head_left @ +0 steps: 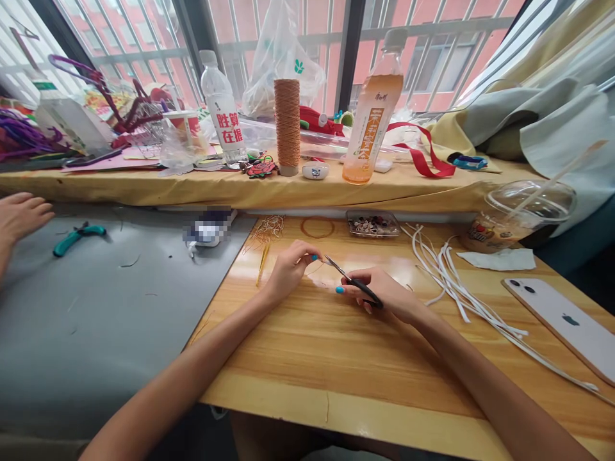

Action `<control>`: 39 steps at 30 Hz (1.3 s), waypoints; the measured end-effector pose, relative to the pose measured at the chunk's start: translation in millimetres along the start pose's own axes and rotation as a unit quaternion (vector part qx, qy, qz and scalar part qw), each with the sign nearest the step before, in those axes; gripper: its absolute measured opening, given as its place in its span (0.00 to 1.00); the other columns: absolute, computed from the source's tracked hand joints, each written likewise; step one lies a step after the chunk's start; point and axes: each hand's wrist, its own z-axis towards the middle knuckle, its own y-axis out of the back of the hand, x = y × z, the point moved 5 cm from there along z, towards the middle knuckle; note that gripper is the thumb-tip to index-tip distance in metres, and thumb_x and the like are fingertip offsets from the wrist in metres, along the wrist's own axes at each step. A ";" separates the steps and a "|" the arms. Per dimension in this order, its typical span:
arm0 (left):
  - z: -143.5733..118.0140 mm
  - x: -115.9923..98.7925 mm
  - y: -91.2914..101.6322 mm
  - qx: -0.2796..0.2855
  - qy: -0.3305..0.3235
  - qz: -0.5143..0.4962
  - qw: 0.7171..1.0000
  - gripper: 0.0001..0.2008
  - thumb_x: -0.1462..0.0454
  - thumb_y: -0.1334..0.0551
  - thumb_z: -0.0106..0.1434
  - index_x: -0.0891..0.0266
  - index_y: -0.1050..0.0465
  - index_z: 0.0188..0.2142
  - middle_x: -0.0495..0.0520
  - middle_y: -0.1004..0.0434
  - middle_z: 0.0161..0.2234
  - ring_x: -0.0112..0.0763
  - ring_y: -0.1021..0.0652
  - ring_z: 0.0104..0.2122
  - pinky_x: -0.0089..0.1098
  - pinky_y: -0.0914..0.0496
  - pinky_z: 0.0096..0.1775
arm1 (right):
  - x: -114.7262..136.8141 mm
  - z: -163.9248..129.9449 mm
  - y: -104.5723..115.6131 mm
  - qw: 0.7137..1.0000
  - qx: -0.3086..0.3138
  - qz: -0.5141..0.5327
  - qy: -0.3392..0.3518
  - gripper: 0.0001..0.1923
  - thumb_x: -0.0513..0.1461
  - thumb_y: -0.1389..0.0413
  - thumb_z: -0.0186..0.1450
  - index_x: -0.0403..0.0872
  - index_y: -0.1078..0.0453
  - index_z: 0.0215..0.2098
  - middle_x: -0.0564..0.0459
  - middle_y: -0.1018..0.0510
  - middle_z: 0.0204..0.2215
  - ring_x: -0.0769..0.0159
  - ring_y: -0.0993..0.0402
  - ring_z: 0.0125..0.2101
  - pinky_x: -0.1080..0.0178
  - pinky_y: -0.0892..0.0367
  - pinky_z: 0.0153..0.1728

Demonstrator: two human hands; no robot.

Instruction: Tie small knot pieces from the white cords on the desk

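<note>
My right hand [384, 296] grips small black-handled scissors [353, 282], blades pointing up-left toward my left hand. My left hand [291, 267] pinches a thin, barely visible strand of thread just left of the scissor tips. Both hands rest on the wooden table [336, 358]. Behind my left hand lie a bundle of gold thread pieces [266, 235] and a small ring of coiled thread [318, 226].
White cords [451, 282] and a phone [567, 323] lie at right, beside a plastic cup [519, 221] and tissue. A bead tray [373, 224] sits behind. On the ledge: thread spool [287, 125], two bottles. Another person's hand [22, 214] and teal pliers [77, 237] are left.
</note>
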 end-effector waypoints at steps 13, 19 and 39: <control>0.4 8.3 4.5 -0.040 0.049 -0.017 0.998 0.06 0.70 0.47 0.57 0.62 0.33 0.30 0.50 0.30 0.30 0.27 0.30 0.34 0.28 0.36 0.37 | 6.6 -8.3 -3.8 0.995 0.087 -0.057 0.009 0.19 0.51 0.46 0.52 0.43 0.36 0.22 0.57 0.35 0.15 0.76 0.41 0.14 0.71 0.50 0.15; -0.7 1.2 0.5 -0.017 0.020 -0.030 0.999 0.07 0.72 0.47 0.57 0.63 0.32 0.29 0.51 0.30 0.29 0.27 0.30 0.34 0.27 0.35 0.37 | 4.2 -2.4 -9.3 0.997 0.041 -0.066 -0.017 0.20 0.53 0.46 0.50 0.44 0.39 0.19 0.58 0.37 0.13 0.76 0.42 0.13 0.70 0.52 0.14; -0.1 1.5 0.5 -0.012 0.003 -0.030 0.999 0.06 0.72 0.45 0.57 0.63 0.31 0.29 0.50 0.28 0.29 0.26 0.29 0.33 0.27 0.35 0.36 | 4.3 -3.8 -5.3 0.994 -0.003 -0.105 0.032 0.21 0.54 0.46 0.50 0.45 0.41 0.17 0.61 0.41 0.08 0.76 0.46 0.10 0.71 0.53 0.12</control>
